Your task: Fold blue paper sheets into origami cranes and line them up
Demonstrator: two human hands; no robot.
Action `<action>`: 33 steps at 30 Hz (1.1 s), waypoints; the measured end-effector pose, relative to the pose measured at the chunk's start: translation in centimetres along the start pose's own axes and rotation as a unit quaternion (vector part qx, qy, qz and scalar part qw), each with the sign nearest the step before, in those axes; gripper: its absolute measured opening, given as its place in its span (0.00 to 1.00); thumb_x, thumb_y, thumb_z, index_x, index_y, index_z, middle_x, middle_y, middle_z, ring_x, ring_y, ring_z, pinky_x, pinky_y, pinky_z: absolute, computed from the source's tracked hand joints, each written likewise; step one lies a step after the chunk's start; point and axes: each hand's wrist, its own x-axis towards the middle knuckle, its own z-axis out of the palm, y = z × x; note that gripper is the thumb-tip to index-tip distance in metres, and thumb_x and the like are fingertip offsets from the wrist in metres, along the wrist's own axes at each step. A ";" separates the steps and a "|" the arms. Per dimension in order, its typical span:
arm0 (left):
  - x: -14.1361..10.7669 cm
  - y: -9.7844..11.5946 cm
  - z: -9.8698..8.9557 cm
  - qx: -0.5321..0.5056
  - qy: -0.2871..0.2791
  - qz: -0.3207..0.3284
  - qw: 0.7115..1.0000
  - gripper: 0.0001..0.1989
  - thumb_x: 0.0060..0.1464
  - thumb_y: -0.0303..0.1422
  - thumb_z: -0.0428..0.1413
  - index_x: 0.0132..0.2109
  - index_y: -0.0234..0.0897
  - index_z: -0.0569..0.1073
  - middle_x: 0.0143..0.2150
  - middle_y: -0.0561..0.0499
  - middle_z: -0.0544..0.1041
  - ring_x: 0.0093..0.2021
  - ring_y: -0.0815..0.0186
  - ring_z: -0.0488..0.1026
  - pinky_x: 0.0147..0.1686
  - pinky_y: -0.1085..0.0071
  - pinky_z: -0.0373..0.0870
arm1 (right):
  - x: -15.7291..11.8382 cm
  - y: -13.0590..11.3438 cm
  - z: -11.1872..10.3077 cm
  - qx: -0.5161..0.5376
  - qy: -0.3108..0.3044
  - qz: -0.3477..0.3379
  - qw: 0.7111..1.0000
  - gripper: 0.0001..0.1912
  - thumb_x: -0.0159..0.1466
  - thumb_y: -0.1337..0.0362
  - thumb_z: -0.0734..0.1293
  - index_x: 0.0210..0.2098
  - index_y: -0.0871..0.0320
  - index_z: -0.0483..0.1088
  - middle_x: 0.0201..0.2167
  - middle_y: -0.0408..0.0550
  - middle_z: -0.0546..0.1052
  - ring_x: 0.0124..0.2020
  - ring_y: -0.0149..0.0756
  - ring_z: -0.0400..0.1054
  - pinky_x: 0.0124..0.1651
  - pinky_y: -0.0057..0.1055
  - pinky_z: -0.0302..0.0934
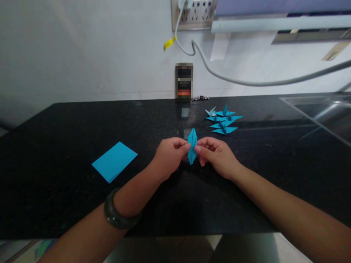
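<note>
A narrow, diamond-shaped piece of folded blue paper (192,145) stands upright between my two hands, just above the black counter (68,146). My left hand (168,155) pinches its left side with thumb and fingertips. My right hand (216,155) pinches its right side the same way. A dark bangle sits on my left wrist. A small stack of flat blue paper sheets (114,161) lies on the counter to the left of my hands. Several finished blue paper cranes (223,120) lie behind my right hand.
A phone (184,82) leans upright against the white wall at the back. A grey cable (246,81) hangs from a wall socket (192,14) across to the right. A steel sink (323,109) sits at the counter's far right. The counter's front edge runs below my forearms.
</note>
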 end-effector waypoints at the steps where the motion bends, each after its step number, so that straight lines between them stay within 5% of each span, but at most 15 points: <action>1: 0.1 -0.2 0.1 -0.013 0.004 0.000 1.000 0.07 0.44 0.33 0.58 0.25 0.33 0.72 0.20 0.55 0.71 0.21 0.72 0.67 0.26 0.74 0.65 | 0.1 0.0 -0.1 -0.009 0.009 -0.010 1.000 0.15 0.51 0.56 0.70 0.29 0.61 0.67 0.15 0.36 0.68 0.15 0.23 0.60 0.20 0.22 0.57; 12: -0.1 -1.3 0.4 -0.071 -0.020 -0.018 0.997 0.05 0.43 0.30 0.60 0.28 0.32 0.74 0.23 0.54 0.75 0.23 0.72 0.70 0.27 0.75 0.66 | 0.3 0.9 -0.1 -0.206 0.074 -0.100 0.971 0.07 0.56 0.61 0.64 0.27 0.59 0.66 0.18 0.39 0.67 0.19 0.26 0.59 0.22 0.24 0.55; 33: -0.4 -2.0 0.2 -0.167 -0.037 -0.047 0.984 0.06 0.43 0.30 0.61 0.31 0.33 0.75 0.28 0.54 0.77 0.29 0.73 0.73 0.33 0.76 0.68 | -0.3 0.5 0.3 -0.130 0.083 -0.057 0.986 0.08 0.53 0.61 0.67 0.28 0.59 0.67 0.20 0.40 0.68 0.21 0.26 0.61 0.21 0.24 0.57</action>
